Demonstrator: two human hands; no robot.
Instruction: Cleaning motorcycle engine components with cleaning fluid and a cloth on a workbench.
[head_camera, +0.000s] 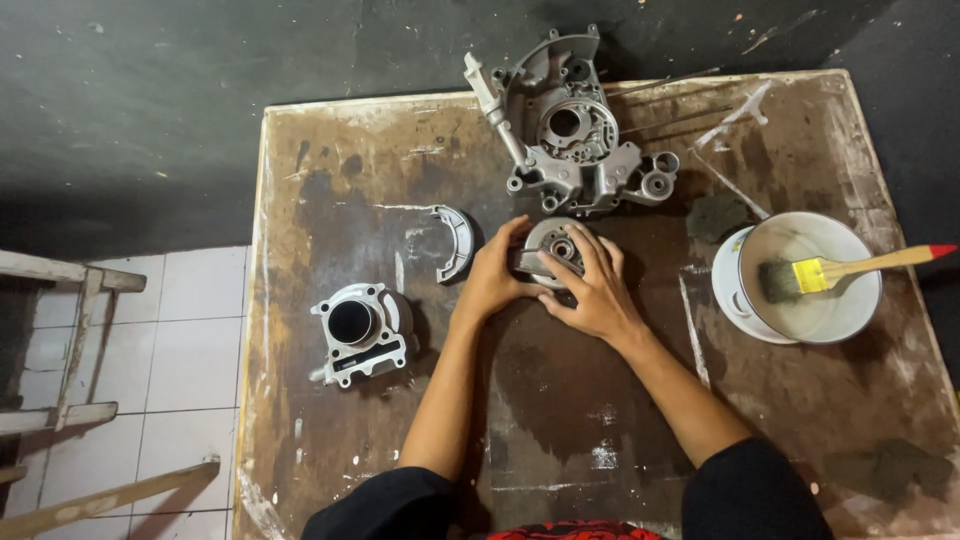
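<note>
Both hands, left hand and right hand, grip a small round metal part on the stained surface, while the engine case, cylinder and brush in its bowl lie untouched.

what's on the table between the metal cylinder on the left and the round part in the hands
A curved metal piece lies between the cylinder and the round part, slightly farther back, in the head view.

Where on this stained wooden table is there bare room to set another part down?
Bare patches: the near left corner below the cylinder block, and the near middle between the forearms and the bowl. Crowded: the far middle, where the crankcase, curved metal piece and both hands' round part sit close.
</note>
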